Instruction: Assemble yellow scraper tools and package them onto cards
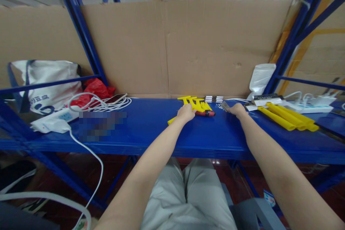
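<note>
My left hand is closed with its fingers curled, over the middle of the blue shelf. Its grip is partly hidden. A yellow piece shows to the left of the hand, and a dark red and black tool lies just right of its fingertips. Several yellow T-shaped parts lie behind it. Further right, my right hand pinches a small flat greyish piece, too small to make out clearly. Between and beyond the hands is a small stack of white and black pieces.
Yellow tubes lie at the right, near a white power strip and a white pouch. Another power strip, coiled white cable, red bag and white tote bag are at the left. Cardboard backs the shelf.
</note>
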Demonstrator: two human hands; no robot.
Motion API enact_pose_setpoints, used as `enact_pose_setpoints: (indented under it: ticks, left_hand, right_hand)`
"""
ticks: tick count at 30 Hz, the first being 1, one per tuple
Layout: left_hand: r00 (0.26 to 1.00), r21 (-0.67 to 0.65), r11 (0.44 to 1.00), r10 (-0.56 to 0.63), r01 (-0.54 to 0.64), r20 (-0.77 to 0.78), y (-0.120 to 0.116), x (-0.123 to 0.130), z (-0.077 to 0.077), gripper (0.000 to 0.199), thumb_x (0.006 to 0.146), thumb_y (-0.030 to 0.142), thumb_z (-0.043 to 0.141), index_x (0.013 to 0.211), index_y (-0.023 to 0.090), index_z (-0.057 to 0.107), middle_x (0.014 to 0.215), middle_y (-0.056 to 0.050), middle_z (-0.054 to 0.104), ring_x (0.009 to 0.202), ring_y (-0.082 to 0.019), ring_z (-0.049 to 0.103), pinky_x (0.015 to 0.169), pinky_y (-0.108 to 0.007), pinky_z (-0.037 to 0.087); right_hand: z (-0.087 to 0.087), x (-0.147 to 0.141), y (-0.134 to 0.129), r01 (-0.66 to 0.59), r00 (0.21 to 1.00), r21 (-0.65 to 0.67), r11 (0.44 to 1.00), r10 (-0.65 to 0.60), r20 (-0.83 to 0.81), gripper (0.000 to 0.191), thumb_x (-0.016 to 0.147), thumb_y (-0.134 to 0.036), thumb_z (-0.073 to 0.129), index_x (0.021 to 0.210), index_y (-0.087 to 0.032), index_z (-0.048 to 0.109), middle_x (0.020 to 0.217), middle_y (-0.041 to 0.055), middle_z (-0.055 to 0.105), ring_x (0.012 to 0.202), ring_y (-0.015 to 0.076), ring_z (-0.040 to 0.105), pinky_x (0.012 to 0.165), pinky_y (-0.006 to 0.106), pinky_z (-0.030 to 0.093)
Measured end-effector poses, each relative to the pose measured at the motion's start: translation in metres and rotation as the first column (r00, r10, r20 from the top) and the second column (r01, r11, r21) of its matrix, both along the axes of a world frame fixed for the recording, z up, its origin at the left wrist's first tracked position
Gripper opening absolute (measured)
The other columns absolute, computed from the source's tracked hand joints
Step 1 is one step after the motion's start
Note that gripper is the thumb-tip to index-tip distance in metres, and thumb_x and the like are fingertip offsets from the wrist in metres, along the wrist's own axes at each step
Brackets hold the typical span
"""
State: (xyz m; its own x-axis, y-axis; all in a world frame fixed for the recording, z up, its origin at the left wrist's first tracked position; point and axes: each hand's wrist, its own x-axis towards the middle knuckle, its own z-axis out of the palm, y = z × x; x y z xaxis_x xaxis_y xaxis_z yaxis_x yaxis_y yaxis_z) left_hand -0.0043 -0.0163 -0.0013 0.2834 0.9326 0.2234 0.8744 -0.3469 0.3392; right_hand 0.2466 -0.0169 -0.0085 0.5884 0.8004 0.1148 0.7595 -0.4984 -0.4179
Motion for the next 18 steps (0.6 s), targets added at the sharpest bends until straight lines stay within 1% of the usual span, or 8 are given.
enact_pose_setpoints:
  ticks: [2,3,7,9,12,18]
  left_hand:
    - [1.0,-0.002,1.0,0.0,0.0,0.003,-0.0002,0.0001,0.0001,0.032,0.087,0.035,0.049,0.11,0.016,0.061,0.117,-0.016,0.062,0.111,-0.026,0.058,0.09,-0.033,0.045]
    - [1.0,-0.004,1.0,0.003,-0.003,0.006,-0.0004,0.0002,0.0003,0.032,0.087,0.034,0.049,0.11,0.016,0.061,0.117,-0.015,0.062,0.111,-0.026,0.058,0.09,-0.033,0.045]
    - [1.0,-0.01,1.0,0.01,-0.009,0.008,-0.0019,0.0002,0.0014,0.031,0.087,0.034,0.05,0.11,0.017,0.061,0.117,-0.015,0.062,0.111,-0.025,0.058,0.091,-0.032,0.044]
    - [1.0,-0.006,1.0,0.006,-0.006,0.003,-0.0022,0.0001,0.0015,0.031,0.087,0.034,0.05,0.11,0.016,0.061,0.117,-0.015,0.062,0.111,-0.026,0.058,0.09,-0.032,0.045]
    - [1.0,-0.001,1.0,0.003,-0.003,-0.002,-0.0018,-0.0001,0.001,0.033,0.087,0.034,0.05,0.111,0.015,0.061,0.117,-0.016,0.062,0.111,-0.026,0.058,0.089,-0.032,0.045]
    - [1.0,0.001,1.0,0.012,-0.012,-0.01,-0.0009,-0.0001,0.0004,0.035,0.086,0.035,0.05,0.113,0.015,0.06,0.118,-0.015,0.062,0.11,-0.026,0.059,0.088,-0.031,0.045]
  right_hand:
    - [0.0023,-0.0023,-0.0023,0.041,0.998,-0.038,0.998,-0.042,-0.038,0.052,0.081,-0.049,0.052,0.114,-0.01,0.06,0.118,0.0208,0.06,0.113,0.0324,0.055,0.092,0.044,0.04]
    - [0.0033,-0.0035,-0.0032,0.044,0.999,-0.04,0.998,-0.045,-0.029,0.051,0.081,-0.046,0.053,0.116,-0.01,0.059,0.12,0.0212,0.059,0.115,0.0326,0.053,0.093,0.044,0.039]
    - [0.0041,-0.0066,-0.0043,0.051,0.996,-0.051,0.997,-0.048,0.07,0.05,0.077,-0.036,0.061,0.12,-0.01,0.058,0.121,0.0233,0.058,0.115,0.0336,0.054,0.09,0.042,0.043]
    - [0.0031,-0.0067,-0.0037,0.046,0.993,-0.069,0.997,-0.038,0.111,0.052,0.076,-0.035,0.064,0.121,-0.01,0.057,0.119,0.0231,0.059,0.114,0.0332,0.055,0.088,0.04,0.045]
    - [0.0023,-0.0062,-0.0035,0.026,0.99,-0.087,0.996,-0.014,0.137,0.053,0.077,-0.035,0.062,0.122,-0.008,0.057,0.12,0.0237,0.059,0.114,0.032,0.056,0.089,0.039,0.045]
    - [0.0053,-0.0095,-0.0078,0.03,0.987,-0.102,0.994,-0.014,0.162,0.049,0.081,-0.036,0.057,0.122,-0.009,0.057,0.122,0.0232,0.058,0.116,0.0315,0.054,0.091,0.04,0.044]
